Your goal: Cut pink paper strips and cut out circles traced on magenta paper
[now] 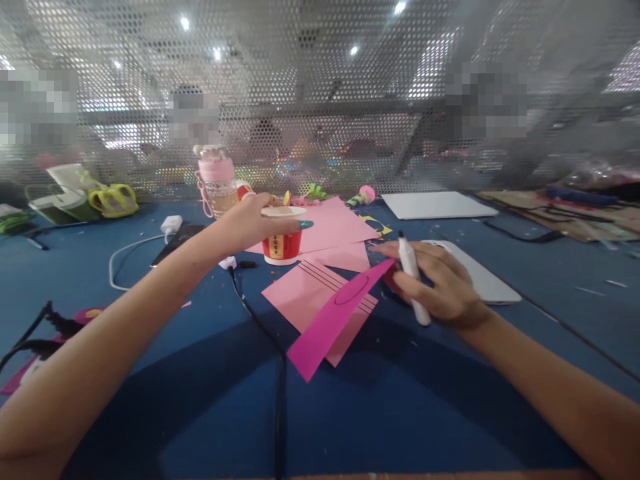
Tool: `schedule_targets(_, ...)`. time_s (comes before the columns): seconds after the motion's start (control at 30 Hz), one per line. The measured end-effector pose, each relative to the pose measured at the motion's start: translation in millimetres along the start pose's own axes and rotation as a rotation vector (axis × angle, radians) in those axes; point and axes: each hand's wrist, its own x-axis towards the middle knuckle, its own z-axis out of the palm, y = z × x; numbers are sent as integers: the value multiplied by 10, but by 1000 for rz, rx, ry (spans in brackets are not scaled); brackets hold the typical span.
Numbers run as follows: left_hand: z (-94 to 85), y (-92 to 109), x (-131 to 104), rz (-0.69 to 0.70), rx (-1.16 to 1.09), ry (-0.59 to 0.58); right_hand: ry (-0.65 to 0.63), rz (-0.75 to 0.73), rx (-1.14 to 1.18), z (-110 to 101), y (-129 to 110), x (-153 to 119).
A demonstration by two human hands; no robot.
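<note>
My left hand (257, 220) is closed around the rim of a red and white paper cup (283, 248) with yellow panels. The cup stands upright, and its lower part shows below my fingers. In my right hand (440, 280) is a white marker (409, 263), uncapped, its black tip pointing up. One end of a magenta paper strip (325, 327) reaches my right fingertips; whether they grip it I cannot tell. An oval is drawn on the strip in dark line. Beneath it lies a pink paper sheet (293, 293) with several black ruled lines.
More pink paper (335, 227) lies behind the cup. A pink-lidded bottle (217, 180) stands at back left. Around are a white charger (171, 225), a black cable (281, 400), a white flat panel (440, 205) and a closed laptop-like slab (480, 273). A perforated metal screen (310, 87) bounds the table.
</note>
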Motion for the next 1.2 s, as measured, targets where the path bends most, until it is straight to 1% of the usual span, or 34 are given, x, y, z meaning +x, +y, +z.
schedule_targets(0.07, 3, 12, -1, -7, -1, 31, -9, 69, -97, 74, 47, -64)
schedule_targets(0.2, 4, 40, -16, -2, -36, 41, -68, 332, -279, 136, 46, -104)
schedule_targets(0.27, 8, 47, -23, -1, -42, 41, -106, 417, -264, 143, 32, -101)
schedule_targets(0.3, 12, 48, -25, -2, -42, 42, -127, 432, -225, 148, 30, -99)
schedule_targets(0.4, 25, 50, -29, -2, -46, 43, -139, 404, -38, 186, 51, -100)
schedule_targets(0.5, 34, 52, -30, 3, -49, 57, -114, 298, 161, 234, 80, -88)
schedule_targets(0.57, 42, 48, -25, 2, -48, 78, -139, 249, 280, 248, 83, -71)
schedule_targets(0.67, 73, 24, -10, 52, -1, 89, -192, 267, 404, 240, 66, -62)
schedule_targets(0.7, 89, 13, -6, 90, 30, 68, -221, 274, 436, 234, 60, -68)
schedule_targets(0.77, 126, -8, -3, 151, 94, -19, -312, 285, 502, 223, 54, -90)
schedule_targets(0.83, 164, -21, -10, 156, 137, -134, -414, 300, 568, 212, 59, -111)
schedule_targets(0.9, 199, -29, -19, 134, 168, -214, -475, 315, 618, 196, 72, -116)
schedule_targets(0.97, 232, -43, -24, 150, 194, -256, -490, 317, 667, 176, 89, -105)
schedule_targets(1.13, 288, -114, 1, 321, 188, -341, -505, 326, 761, 145, 118, -87)
schedule_targets(1.2, 291, -135, 14, 340, 192, -361, -503, 349, 754, 149, 117, -97)
